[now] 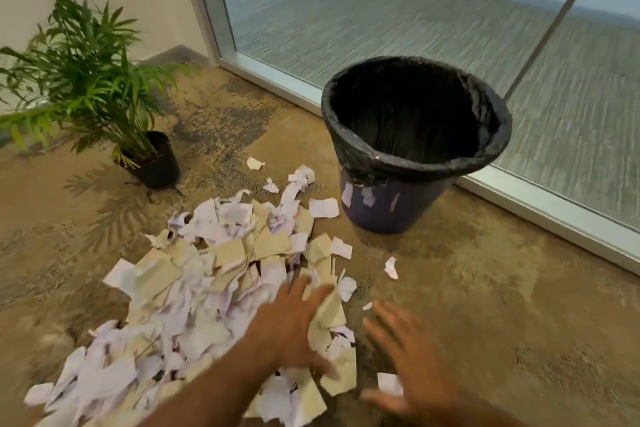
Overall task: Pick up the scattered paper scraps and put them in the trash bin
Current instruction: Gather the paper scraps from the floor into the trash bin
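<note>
The right hand (pixel 412 367) is hovering nearest the camera, fingers spread wide and holding nothing, beside the paper scraps (pixel 207 288). The left hand (pixel 291 326) is resting on the pile with fingers extended. The scraps are lying heaped on the carpeted floor (pixel 502 305). The trash bin (pixel 398 208), lined with black, is standing just beyond, near the glass wall (pixel 381 10). A potted plant (pixel 86 80) is standing well left.

A single wide-angle head-worn camera looked forward and steeply down at the carpeted floor (pixel 502 305). The view sat close over the left hand (pixel 291 322) and right hand (pixel 412 360) at its lower edge, with the trash bin (pixel 398 204) farther ahead and the glass wall (pixel 398 10) tilted across the top.
</note>
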The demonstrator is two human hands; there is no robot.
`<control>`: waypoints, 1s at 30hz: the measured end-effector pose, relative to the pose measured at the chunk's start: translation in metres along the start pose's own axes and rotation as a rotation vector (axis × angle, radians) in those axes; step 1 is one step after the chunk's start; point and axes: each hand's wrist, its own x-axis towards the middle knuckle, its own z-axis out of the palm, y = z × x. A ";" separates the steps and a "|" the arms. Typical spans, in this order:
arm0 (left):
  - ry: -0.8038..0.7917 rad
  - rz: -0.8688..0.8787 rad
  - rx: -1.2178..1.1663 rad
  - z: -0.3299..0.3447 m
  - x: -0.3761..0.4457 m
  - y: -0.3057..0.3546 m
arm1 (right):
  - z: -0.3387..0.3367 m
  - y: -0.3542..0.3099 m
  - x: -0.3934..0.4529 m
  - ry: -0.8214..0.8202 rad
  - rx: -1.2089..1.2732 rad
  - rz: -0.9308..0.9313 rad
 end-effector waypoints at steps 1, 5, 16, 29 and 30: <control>-0.064 -0.031 -0.014 0.020 -0.007 -0.001 | 0.024 -0.002 -0.013 -0.064 -0.044 -0.012; -0.100 -0.080 0.081 0.071 -0.021 0.003 | 0.066 -0.020 -0.020 -0.133 -0.068 0.011; 0.026 -0.186 -0.148 0.085 0.001 -0.008 | 0.077 0.004 0.079 -0.132 -0.053 0.048; 0.355 -0.343 -0.505 0.085 0.034 -0.010 | 0.089 0.011 0.096 0.067 0.392 0.189; 0.370 -0.340 -0.524 0.084 0.037 -0.010 | 0.087 0.009 0.098 0.073 0.441 0.219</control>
